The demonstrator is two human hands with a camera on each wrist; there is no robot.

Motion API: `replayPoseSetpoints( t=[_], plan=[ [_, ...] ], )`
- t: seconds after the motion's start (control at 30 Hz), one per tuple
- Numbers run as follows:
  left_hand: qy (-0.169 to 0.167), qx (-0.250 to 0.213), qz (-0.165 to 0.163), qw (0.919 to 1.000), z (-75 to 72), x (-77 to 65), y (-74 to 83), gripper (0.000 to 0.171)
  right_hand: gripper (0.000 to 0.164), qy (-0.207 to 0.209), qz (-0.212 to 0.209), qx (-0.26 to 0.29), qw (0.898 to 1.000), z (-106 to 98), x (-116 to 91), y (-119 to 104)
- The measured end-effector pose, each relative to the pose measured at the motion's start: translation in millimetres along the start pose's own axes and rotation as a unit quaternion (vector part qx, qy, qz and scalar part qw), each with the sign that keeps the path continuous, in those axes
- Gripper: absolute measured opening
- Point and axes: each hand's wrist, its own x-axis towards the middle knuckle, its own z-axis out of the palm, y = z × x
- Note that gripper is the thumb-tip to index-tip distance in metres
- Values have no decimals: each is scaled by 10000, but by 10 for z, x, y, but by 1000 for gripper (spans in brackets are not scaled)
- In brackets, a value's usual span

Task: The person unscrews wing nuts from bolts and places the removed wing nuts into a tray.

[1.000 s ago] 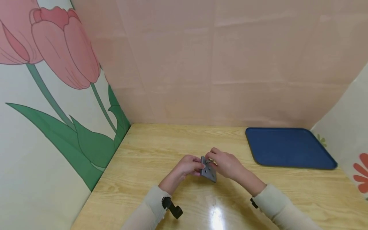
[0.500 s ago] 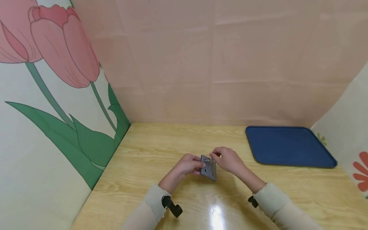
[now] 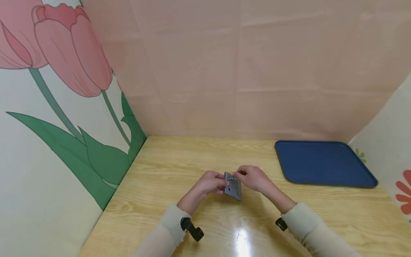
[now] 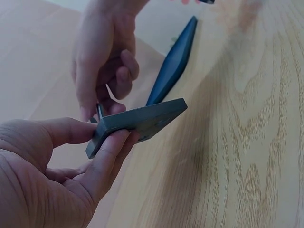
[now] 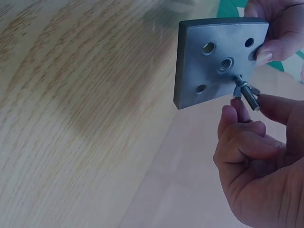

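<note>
My left hand holds a square grey metal plate by its left edge, thumb on one face and fingers behind, tilted above the table. Several holes show in the plate, the middle one threaded. From near one corner a threaded bolt sticks out towards my right side. A wing nut sits on this bolt, close to the plate. My right hand pinches the wing nut between thumb and fingertips, its other fingers curled. In the left wrist view, the plate hides most of the bolt.
A blue tray lies at the back right of the wooden table. A pink sheet hangs behind the table, and a tulip-printed panel stands on the left. Black straps circle both sleeves.
My right hand has shifted its fingers around the wing nut and turned slightly, leaving more of the plate's face visible. The left hand and the plate have stayed nearly still.
</note>
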Motion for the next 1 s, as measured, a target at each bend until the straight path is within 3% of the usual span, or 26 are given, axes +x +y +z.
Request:
replayPoseSetpoints(
  t=[0.4,0.6,0.73,0.87,1.0],
  plan=[
    [26,-49,-106,9999,-10,22,-16,30,21,-60,-310,-21,9995,-19,-66,-39],
    [17,-17,-91,10000,-8,16,-4,30,17,15,-805,-177,9966,-26,-59,-15],
    [19,20,-95,10000,-14,15,-9,30,18,74,-1265,-626,9900,-15,-57,26],
    [26,49,-82,10000,-14,15,-15,30,20,300,-1832,-1232,9749,7,-66,54],
    [4,40,-42,10000,-10,12,-14,29,23,362,-2078,-1377,9678,1,-85,41]
  ],
)
